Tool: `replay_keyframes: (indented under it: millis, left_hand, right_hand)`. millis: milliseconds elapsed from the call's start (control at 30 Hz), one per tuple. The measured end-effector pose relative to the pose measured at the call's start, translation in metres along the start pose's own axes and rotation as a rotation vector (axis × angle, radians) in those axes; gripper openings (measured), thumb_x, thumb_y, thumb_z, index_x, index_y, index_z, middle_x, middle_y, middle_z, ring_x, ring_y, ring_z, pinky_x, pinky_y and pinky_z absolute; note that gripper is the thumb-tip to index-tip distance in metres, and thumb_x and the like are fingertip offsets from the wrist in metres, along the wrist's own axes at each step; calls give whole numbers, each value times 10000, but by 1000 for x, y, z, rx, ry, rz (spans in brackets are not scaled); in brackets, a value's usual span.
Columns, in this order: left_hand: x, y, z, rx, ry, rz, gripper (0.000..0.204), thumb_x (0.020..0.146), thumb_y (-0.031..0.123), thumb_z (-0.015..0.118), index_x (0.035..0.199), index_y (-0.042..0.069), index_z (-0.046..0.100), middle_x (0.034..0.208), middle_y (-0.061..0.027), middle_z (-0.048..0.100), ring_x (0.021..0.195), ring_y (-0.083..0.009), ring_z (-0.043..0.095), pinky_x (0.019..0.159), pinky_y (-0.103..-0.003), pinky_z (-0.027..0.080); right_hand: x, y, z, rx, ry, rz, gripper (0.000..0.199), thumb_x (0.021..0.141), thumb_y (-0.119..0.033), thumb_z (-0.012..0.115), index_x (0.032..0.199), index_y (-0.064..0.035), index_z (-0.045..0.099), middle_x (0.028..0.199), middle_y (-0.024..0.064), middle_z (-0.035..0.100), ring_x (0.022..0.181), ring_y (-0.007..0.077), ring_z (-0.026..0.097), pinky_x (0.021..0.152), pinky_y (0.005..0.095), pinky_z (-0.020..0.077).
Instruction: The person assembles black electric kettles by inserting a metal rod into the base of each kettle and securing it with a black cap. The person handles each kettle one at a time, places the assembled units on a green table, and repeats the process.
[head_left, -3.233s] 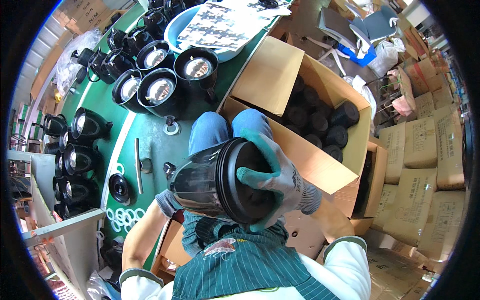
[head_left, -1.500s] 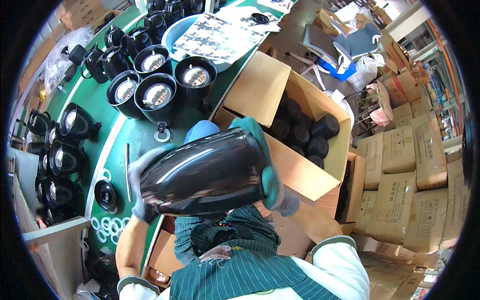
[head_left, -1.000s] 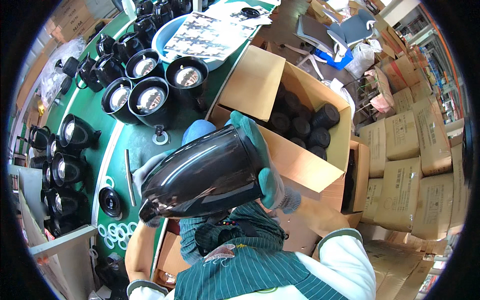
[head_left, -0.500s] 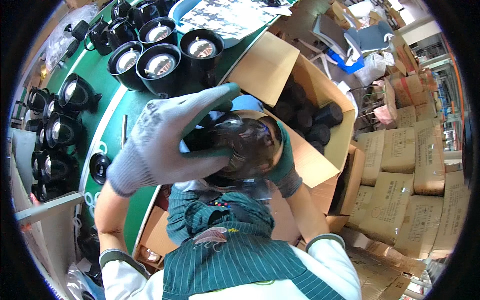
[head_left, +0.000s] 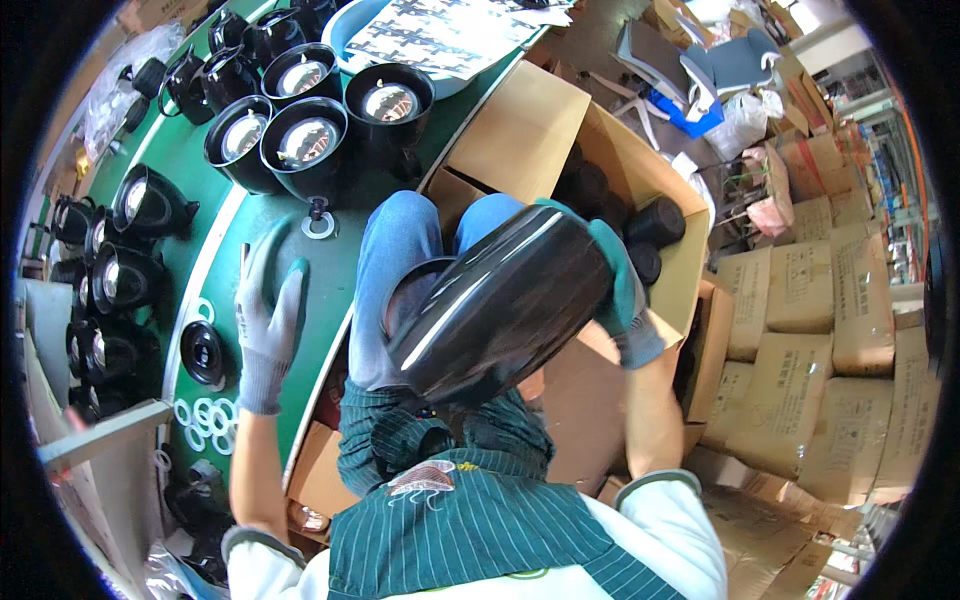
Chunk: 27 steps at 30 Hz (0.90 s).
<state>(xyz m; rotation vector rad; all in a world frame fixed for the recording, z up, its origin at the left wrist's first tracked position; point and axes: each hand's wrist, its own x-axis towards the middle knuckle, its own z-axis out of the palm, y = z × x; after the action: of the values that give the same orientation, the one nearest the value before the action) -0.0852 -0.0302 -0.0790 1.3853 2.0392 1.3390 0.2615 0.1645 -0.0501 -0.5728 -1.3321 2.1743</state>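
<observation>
A large glossy black jug body (head_left: 510,300) lies tilted over my lap, its open mouth toward the left. My gloved right hand (head_left: 622,285) grips its far right end, with part of the fingers hidden behind it. Over the green table my gloved left hand (head_left: 268,325) is raised and open, fingers apart, holding nothing. Beside it are a thin rod (head_left: 244,262) and a round black lid-like part (head_left: 203,352). Several white sealing rings (head_left: 208,420) lie near the wrist, and another white ring (head_left: 318,226) is by the standing jugs.
Black jugs with shiny insides (head_left: 305,142) stand on the green table (head_left: 270,210), more along its left side. A blue basin (head_left: 345,30) holds patterned sheets. To my right, an open carton (head_left: 685,270) contains black cylindrical parts. Stacked cartons (head_left: 780,400) and a grey chair (head_left: 735,70) are beyond.
My left hand has left the jug and moved left over the table, opening. The jug has turned onto its side in my right hand, which has shifted right.
</observation>
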Motion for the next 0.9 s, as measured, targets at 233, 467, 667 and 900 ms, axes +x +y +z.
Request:
replay_keyframes:
  millis: [233, 467, 667, 900]
  left_hand:
    - [-48, -148, -7, 866, 79, -518, 823, 969, 427, 655, 1631, 146, 256, 1318, -271, 575, 1107, -434, 664, 874, -513, 553]
    - [-15, -82, -22, 119, -37, -363, 553, 913, 139, 751, 1428, 23, 585, 1143, -189, 747, 1015, -258, 743, 890, -358, 587]
    - [39, 94, 22, 73, -645, 207, 642, 779, 104, 778, 1398, 51, 619, 1132, -186, 741, 1026, -294, 747, 934, -398, 579]
    - [22, 124, 43, 460, -783, 217, 715, 828, 263, 773, 1463, 43, 528, 1097, -218, 719, 983, -385, 736, 895, -434, 586]
  right_hand:
    - [13, 34, 95, -1402, 77, -149, 645, 954, -500, 660, 1415, -55, 592, 1355, 246, 618, 1285, 408, 581, 1105, 486, 442]
    - [17, 128, 58, 14, 330, -131, 901, 1051, -697, 246, 1611, 9, 282, 1570, 227, 444, 1388, 338, 515, 1192, 450, 392]
    - [13, 95, 82, -23, 391, -102, 1008, 1009, -775, 177, 1577, 42, 334, 1500, 263, 514, 1348, 363, 557, 1200, 477, 388]
    - [48, 99, 26, 340, 38, -68, 626, 1131, -422, 333, 1521, 63, 401, 1367, 231, 629, 1215, 306, 669, 1053, 374, 552]
